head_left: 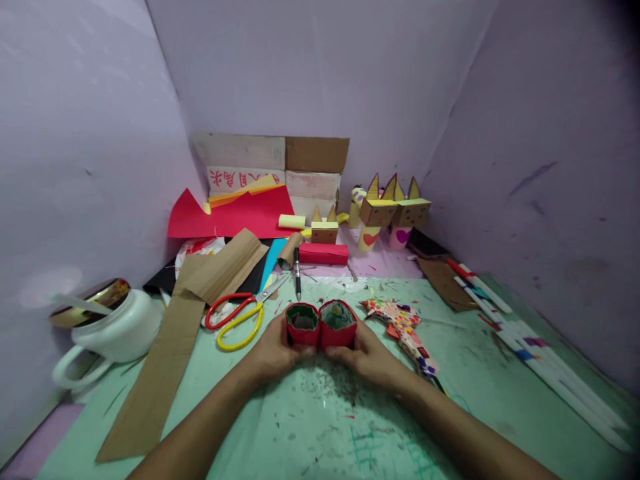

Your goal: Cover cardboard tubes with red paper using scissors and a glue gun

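Two short red paper-covered tubes (pixel 339 327) stand side by side, touching, with their open tops facing me. My left hand (pixel 275 348) is wrapped round the left red tube (pixel 303 327). Round the right one, my right hand (pixel 367 353) is closed, its thumb across the front. Green shows inside the left tube and pale printed paper inside the right. Just beyond them lies a black pen (pixel 298 277). Scissors (pixel 245 317) with red and yellow handles lie spread left of my hands. A colourful patterned paper piece (pixel 403 327) lies to the right.
A white cup (pixel 115 327) stands at left beside cardboard strips (pixel 165 373). Behind are red paper (pixel 235 217), a red roll (pixel 324 253), a brown tube (pixel 290 251) and box-headed figures (pixel 379 213). Markers (pixel 535 360) lie along the right wall.
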Demonstrator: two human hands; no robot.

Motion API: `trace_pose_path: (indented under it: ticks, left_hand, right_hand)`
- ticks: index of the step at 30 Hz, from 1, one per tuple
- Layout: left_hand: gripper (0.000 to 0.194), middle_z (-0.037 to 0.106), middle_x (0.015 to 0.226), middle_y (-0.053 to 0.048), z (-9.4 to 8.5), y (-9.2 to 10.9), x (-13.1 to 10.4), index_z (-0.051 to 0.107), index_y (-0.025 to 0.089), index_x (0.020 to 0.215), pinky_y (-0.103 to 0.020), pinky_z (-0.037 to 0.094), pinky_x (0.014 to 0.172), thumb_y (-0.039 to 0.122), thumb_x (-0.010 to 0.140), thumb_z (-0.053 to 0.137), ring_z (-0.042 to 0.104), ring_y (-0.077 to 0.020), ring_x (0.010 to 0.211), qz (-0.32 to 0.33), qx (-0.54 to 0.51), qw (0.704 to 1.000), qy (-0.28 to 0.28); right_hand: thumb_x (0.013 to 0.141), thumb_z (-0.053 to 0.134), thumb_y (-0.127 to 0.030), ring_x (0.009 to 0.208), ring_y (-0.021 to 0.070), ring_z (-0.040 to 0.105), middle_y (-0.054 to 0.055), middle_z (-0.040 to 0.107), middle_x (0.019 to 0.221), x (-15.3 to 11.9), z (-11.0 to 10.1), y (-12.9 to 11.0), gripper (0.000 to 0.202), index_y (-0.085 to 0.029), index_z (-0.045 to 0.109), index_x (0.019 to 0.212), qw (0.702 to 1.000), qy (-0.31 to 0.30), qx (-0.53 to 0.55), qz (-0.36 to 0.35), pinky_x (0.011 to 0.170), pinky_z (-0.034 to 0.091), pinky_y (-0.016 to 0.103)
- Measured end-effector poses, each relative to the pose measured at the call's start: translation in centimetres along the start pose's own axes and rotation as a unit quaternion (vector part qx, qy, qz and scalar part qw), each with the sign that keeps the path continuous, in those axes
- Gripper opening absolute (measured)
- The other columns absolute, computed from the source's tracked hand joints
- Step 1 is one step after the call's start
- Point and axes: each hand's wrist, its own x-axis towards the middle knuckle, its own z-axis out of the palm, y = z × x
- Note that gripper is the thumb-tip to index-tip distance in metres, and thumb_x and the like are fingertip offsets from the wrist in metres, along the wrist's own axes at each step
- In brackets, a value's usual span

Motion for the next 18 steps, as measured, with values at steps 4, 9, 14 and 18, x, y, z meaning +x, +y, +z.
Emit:
trace_pose_path:
  ticks: [4, 9, 14, 18]
  left_hand:
    - [0.047, 0.066, 0.092, -0.008, -0.3, 0.3, 0.1, 0.057, 0.014, 0.092, -0.039, 0.047, 0.081, 0.021, 0.05, 0.079, 0.06, -0.0271, 0.089, 0.007, 0.005, 1.0, -0.008]
    - [0.048, 0.065, 0.092, -0.006, -1.0, 1.4, 0.1, 0.057, 0.015, 0.093, -0.036, 0.046, 0.08, 0.021, 0.051, 0.08, 0.058, -0.0254, 0.088, 0.024, 0.025, 0.999, -0.017]
    - [0.059, 0.063, 0.099, -0.006, -1.7, 2.1, -0.2, 0.052, 0.017, 0.105, -0.035, 0.044, 0.082, 0.019, 0.052, 0.08, 0.057, -0.0253, 0.093, 0.017, 0.026, 0.999, -0.042]
    - [0.071, 0.059, 0.114, -0.01, -2.4, 2.1, -0.5, 0.046, 0.019, 0.116, -0.038, 0.041, 0.09, 0.016, 0.053, 0.077, 0.054, -0.0282, 0.106, -0.005, 0.014, 0.997, -0.075]
  right_hand:
    - [0.066, 0.073, -0.016, 0.106, 0.0268, 0.057, 0.006, 0.062, 0.112, 0.1, -0.1, -0.1, 0.054, -0.023, 0.052, 0.114, 1.0, -0.009, 0.015, 0.0, 0.097, 0.042, 0.043]
    - [0.057, 0.081, -0.015, 0.119, 0.0296, 0.052, 0.009, 0.056, 0.127, -0.1, -0.7, -1.0, 0.082, -0.024, 0.042, 0.128, 0.999, -0.021, 0.024, 0.008, 0.1, 0.041, 0.043]
    - [0.055, 0.082, -0.012, 0.125, 0.0302, 0.047, 0.011, 0.048, 0.138, -0.5, -1.3, -2.0, 0.093, -0.025, 0.037, 0.135, 0.998, -0.036, 0.005, 0.047, 0.106, 0.035, 0.045]
    - [0.056, 0.078, -0.011, 0.127, 0.031, 0.046, 0.014, 0.045, 0.142, -0.6, -1.9, -2.0, 0.095, -0.023, 0.035, 0.139, 0.996, -0.065, 0.002, 0.065, 0.106, 0.035, 0.046]
